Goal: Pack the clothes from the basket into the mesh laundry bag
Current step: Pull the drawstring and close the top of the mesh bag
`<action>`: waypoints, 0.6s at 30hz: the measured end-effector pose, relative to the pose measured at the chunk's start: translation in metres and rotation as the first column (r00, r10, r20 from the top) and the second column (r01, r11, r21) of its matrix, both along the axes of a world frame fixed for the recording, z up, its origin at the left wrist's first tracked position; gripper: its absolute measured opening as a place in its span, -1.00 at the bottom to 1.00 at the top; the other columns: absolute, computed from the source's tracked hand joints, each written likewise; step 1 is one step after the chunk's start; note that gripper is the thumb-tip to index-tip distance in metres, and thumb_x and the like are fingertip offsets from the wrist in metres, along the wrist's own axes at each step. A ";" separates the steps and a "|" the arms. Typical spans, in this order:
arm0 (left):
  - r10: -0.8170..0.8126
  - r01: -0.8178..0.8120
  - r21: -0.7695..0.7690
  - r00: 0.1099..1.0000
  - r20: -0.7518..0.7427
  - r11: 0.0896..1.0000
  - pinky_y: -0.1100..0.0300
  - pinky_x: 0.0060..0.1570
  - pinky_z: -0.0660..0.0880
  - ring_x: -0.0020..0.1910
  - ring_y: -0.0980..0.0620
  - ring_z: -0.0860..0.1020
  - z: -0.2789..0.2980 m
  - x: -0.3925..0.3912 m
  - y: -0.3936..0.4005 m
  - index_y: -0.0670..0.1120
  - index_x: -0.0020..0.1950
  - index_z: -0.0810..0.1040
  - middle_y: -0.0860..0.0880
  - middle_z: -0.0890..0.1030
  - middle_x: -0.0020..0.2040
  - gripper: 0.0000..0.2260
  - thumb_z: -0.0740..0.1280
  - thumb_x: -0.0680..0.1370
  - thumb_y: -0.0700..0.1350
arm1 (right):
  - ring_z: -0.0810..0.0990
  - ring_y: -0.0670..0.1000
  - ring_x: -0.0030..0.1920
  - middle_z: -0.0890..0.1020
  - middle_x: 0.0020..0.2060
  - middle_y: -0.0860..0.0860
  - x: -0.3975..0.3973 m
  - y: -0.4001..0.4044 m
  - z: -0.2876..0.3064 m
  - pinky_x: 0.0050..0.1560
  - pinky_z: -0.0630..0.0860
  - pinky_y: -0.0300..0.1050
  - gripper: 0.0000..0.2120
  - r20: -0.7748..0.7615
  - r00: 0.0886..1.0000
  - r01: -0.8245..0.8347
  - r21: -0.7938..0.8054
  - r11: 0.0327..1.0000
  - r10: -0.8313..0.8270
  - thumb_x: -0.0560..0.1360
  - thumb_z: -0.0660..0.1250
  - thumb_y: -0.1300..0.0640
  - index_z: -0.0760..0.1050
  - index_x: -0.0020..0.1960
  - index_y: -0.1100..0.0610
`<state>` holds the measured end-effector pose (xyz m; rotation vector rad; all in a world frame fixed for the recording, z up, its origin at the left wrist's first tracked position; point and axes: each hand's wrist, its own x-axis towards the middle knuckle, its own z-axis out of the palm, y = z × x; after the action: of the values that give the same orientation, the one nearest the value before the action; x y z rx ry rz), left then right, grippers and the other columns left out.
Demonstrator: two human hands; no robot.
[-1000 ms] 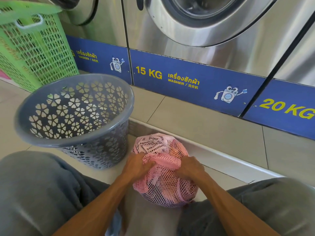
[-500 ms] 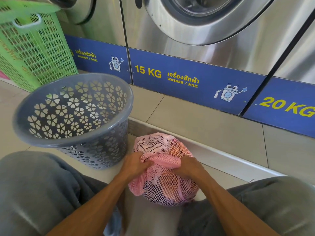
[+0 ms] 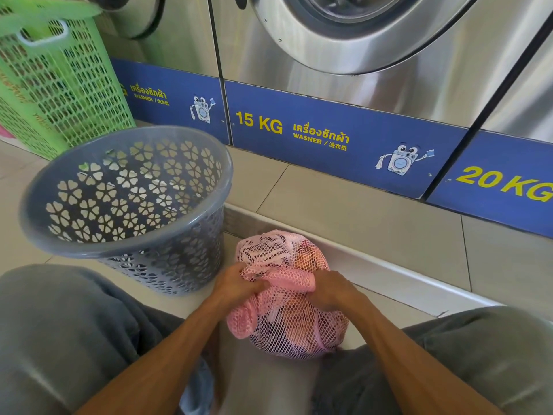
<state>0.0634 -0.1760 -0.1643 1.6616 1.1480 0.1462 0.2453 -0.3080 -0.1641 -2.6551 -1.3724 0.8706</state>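
A pink mesh laundry bag (image 3: 287,324), bulging with clothes, sits on the tiled floor between my knees. My left hand (image 3: 239,284) grips the bunched mesh at the bag's top left. My right hand (image 3: 330,290) grips the gathered mesh at the top right. A rolled fold of pink mesh stretches between both hands. The grey basket (image 3: 125,205) with flower-shaped holes stands tilted to the left of the bag; no clothes show inside it.
A green lattice basket (image 3: 57,82) stands at the far left. Steel washing machines (image 3: 374,55) with blue 15 KG and 20 KG panels line the back on a raised tiled step (image 3: 344,223). My grey-trousered knees (image 3: 59,324) flank the bag.
Both hands have kept their hold on the bag's top. The left hand has pulled the mesh slightly left, so a fold of it now hangs lower on the bag's left side.
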 end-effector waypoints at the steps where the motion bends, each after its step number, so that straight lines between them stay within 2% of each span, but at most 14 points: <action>1: 0.041 -0.041 0.010 0.999 0.006 0.999 0.24 -0.34 0.58 -0.22 0.15 0.65 0.001 0.001 0.000 0.10 0.04 0.48 0.11 0.64 -0.03 -0.59 0.61 0.33 -0.01 | 0.60 0.03 -0.07 0.65 0.00 0.01 0.000 0.000 0.001 -0.02 0.61 -0.08 -0.78 0.005 1.000 0.002 0.010 1.000 -0.002 0.57 0.29 -0.04 0.54 0.17 -0.02; 3: 0.094 -0.094 0.064 0.996 -0.001 0.994 0.24 -0.32 0.53 -0.14 0.13 0.60 0.001 0.003 -0.001 0.07 0.13 0.39 0.10 0.57 0.03 -0.45 0.63 0.30 0.01 | 0.62 0.04 -0.06 0.66 0.00 0.00 0.001 0.001 0.002 0.00 0.62 -0.04 -0.76 0.017 1.000 0.002 0.022 1.000 -0.002 0.57 0.28 -0.07 0.54 0.18 -0.02; 4: 0.103 -0.102 0.103 0.995 -0.004 0.990 0.20 -0.25 0.55 -0.07 0.09 0.59 0.000 0.004 -0.001 0.06 0.14 0.36 0.07 0.55 0.08 -0.42 0.63 0.29 0.03 | 0.62 0.04 -0.06 0.66 0.01 0.00 0.001 0.001 0.002 0.01 0.62 -0.03 -0.76 0.019 1.000 -0.002 0.023 1.000 0.002 0.57 0.28 -0.08 0.54 0.18 -0.03; 7: 0.090 -0.093 0.179 0.996 0.023 0.979 -0.02 0.10 0.57 0.19 -0.07 0.53 0.000 0.005 -0.003 0.12 0.29 0.27 0.00 0.49 0.25 -0.25 0.63 0.26 0.07 | 0.60 0.03 -0.06 0.65 0.03 0.00 0.000 0.001 0.001 -0.04 0.60 -0.08 -0.77 -0.004 1.000 -0.014 0.028 1.000 0.014 0.58 0.27 -0.06 0.52 0.19 -0.04; 9: 0.053 -0.059 0.186 0.998 0.035 0.981 -0.13 0.24 0.51 0.28 -0.10 0.49 0.001 0.004 -0.004 0.17 0.43 0.18 -0.02 0.46 0.34 -0.13 0.61 0.27 0.12 | 0.59 0.02 -0.08 0.65 0.01 0.00 0.000 0.000 0.001 -0.10 0.58 -0.11 -0.79 -0.016 1.000 -0.015 0.042 0.999 0.015 0.58 0.28 -0.02 0.52 0.19 -0.05; 11: 0.002 -0.002 0.177 1.000 0.003 0.984 -0.17 0.29 0.47 0.34 -0.13 0.47 0.000 0.004 -0.005 0.15 0.49 0.17 -0.01 0.45 0.40 -0.16 0.57 0.34 0.12 | 0.58 0.02 -0.10 0.64 0.00 0.00 0.000 -0.002 0.000 -0.10 0.59 -0.11 -0.80 -0.013 1.000 -0.013 0.057 0.998 0.014 0.57 0.28 0.01 0.51 0.18 -0.05; 13: -0.029 0.031 0.148 0.999 -0.020 0.988 -0.07 0.20 0.51 0.32 -0.12 0.49 -0.001 0.005 -0.006 0.11 0.47 0.22 0.02 0.49 0.36 -0.27 0.53 0.41 0.10 | 0.57 0.01 -0.10 0.64 0.03 0.00 -0.001 -0.004 0.000 -0.08 0.58 -0.10 -0.78 -0.016 1.000 -0.011 0.070 0.997 0.013 0.58 0.28 0.00 0.50 0.21 -0.05; 15: -0.010 0.007 0.120 1.000 0.022 0.993 0.06 0.01 0.55 0.21 -0.08 0.56 0.003 0.007 -0.006 0.13 0.37 0.29 0.11 0.54 0.18 -0.41 0.50 0.44 0.08 | 0.54 0.00 -0.09 0.64 0.06 0.00 -0.001 -0.006 0.002 -0.10 0.54 -0.13 -0.76 -0.033 0.999 -0.005 0.080 0.997 0.008 0.58 0.28 0.01 0.47 0.24 -0.06; 18: 0.061 -0.068 0.081 0.994 0.087 0.994 -0.01 -0.05 0.64 0.03 -0.02 0.63 0.009 0.010 -0.005 0.15 0.25 0.38 0.09 0.59 0.09 -0.57 0.48 0.48 0.05 | 0.52 -0.01 -0.10 0.64 0.07 0.01 -0.001 -0.006 0.009 -0.15 0.48 -0.16 -0.77 -0.079 0.997 0.015 0.121 0.993 -0.006 0.57 0.30 0.05 0.46 0.23 -0.04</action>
<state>0.0733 -0.1812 -0.1549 1.6765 1.1455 0.3066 0.2444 -0.3140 -0.1555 -2.5084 -1.3468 0.8520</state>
